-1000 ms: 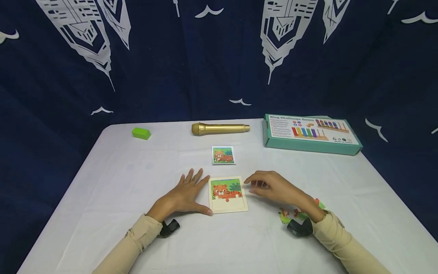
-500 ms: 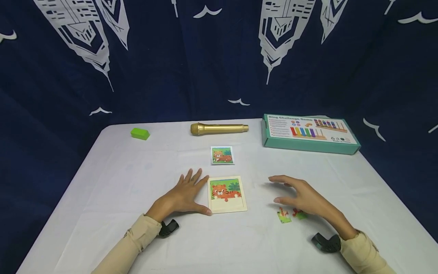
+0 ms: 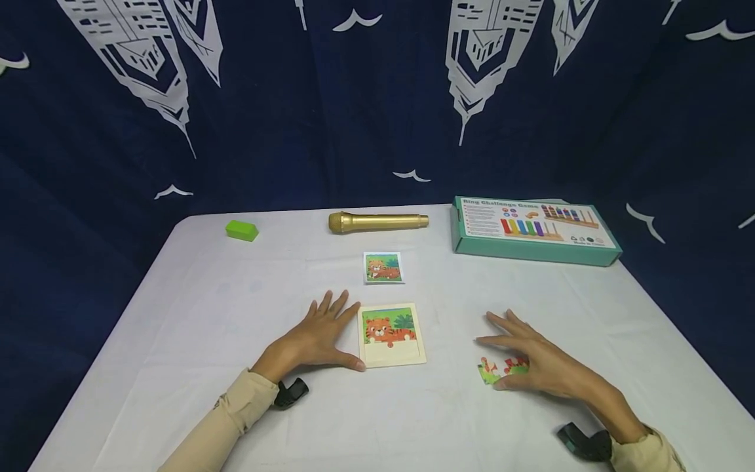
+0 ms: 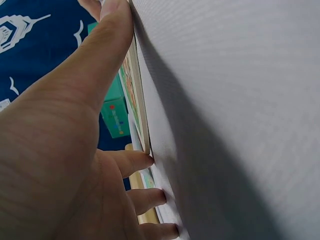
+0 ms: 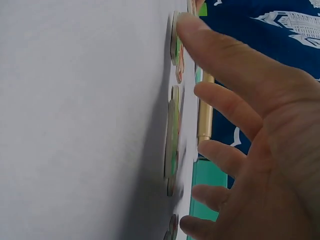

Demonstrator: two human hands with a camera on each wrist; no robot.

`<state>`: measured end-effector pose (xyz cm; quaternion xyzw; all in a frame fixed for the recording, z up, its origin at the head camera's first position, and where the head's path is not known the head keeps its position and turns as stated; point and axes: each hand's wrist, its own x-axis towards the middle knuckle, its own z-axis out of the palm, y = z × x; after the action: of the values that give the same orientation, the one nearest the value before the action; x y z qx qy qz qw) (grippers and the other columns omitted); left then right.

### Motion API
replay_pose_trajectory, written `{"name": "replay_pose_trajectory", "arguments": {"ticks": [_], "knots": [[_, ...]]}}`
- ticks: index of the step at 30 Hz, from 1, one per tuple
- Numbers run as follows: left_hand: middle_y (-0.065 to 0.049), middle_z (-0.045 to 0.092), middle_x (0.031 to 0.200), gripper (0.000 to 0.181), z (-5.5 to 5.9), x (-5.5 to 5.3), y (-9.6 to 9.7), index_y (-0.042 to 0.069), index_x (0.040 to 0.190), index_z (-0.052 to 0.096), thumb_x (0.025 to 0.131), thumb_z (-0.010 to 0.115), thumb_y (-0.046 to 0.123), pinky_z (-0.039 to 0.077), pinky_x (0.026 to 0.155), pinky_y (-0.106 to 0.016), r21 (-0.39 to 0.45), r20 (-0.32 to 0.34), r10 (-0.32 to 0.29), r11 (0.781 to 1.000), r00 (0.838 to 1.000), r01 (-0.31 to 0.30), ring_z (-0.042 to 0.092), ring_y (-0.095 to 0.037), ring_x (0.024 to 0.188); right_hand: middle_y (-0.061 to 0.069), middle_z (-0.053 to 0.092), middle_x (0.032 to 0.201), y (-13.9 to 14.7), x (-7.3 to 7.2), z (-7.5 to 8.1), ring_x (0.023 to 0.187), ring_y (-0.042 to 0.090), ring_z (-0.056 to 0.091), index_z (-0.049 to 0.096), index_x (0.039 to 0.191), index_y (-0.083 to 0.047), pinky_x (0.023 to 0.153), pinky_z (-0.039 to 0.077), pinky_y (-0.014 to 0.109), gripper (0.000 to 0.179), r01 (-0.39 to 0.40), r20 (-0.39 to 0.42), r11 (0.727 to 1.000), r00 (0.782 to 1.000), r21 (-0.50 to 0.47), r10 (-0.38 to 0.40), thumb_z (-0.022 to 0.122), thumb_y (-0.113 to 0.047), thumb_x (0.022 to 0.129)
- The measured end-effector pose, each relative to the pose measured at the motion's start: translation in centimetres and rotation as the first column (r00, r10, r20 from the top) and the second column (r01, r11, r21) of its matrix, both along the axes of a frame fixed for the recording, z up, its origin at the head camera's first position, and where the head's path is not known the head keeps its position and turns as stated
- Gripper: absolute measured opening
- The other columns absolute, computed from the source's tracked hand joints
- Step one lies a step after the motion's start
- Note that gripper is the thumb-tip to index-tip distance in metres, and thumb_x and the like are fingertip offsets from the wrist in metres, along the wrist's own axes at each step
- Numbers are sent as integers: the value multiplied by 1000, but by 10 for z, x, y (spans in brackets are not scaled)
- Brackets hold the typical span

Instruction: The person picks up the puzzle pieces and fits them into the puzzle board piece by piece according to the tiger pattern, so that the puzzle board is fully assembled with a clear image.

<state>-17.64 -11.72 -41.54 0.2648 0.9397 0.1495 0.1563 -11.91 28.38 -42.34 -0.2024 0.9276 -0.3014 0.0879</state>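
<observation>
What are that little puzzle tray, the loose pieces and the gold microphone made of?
The puzzle tray looks like matt, pale wood or board, judging by its plain cream surface. The loose pieces are perhaps the same: the right wrist view shows pale edges beneath printed tops. The gold microphone has a shiny finish with bright highlights; it could be metal or painted plastic.
</observation>
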Motion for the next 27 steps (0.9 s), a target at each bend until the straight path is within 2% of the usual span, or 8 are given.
{"name": "replay_pose_trajectory", "arguments": {"ticks": [8,16,22,27], "knots": [[-16,2,160,116,-2,-1,0,13,154,20,68,69,73,4,115,-59,-14,3,-6,1000,1000,6,-6,-40,145,16,35,152,3,2,-5,143,48,7,72,115,-25,103,10,74,54,-1,8,1000,1000,-29,1,84,-43,66],[-16,3,160,116,0,0,-1,13,154,20,68,69,72,4,115,-59,-6,-1,-3,1000,1000,3,-5,-41,145,14,41,148,0,0,-5,142,48,12,75,108,-25,104,14,72,43,2,-30,997,1000,-73,-4,82,-41,69],[-16,3,160,115,1,0,-1,13,154,20,68,70,71,4,115,-60,-5,0,-5,1000,1000,5,-6,-41,145,14,43,147,-3,-1,-5,141,48,17,73,104,-29,104,17,71,38,5,-42,999,999,-54,-7,84,-35,68],[-16,3,160,115,0,0,0,12,154,21,68,69,72,5,114,-60,-8,-7,-6,1000,1000,6,-5,-41,145,17,42,147,-6,-2,-3,140,49,17,70,101,-30,105,16,71,37,14,-8,999,1000,-44,-14,86,-28,67]]}}
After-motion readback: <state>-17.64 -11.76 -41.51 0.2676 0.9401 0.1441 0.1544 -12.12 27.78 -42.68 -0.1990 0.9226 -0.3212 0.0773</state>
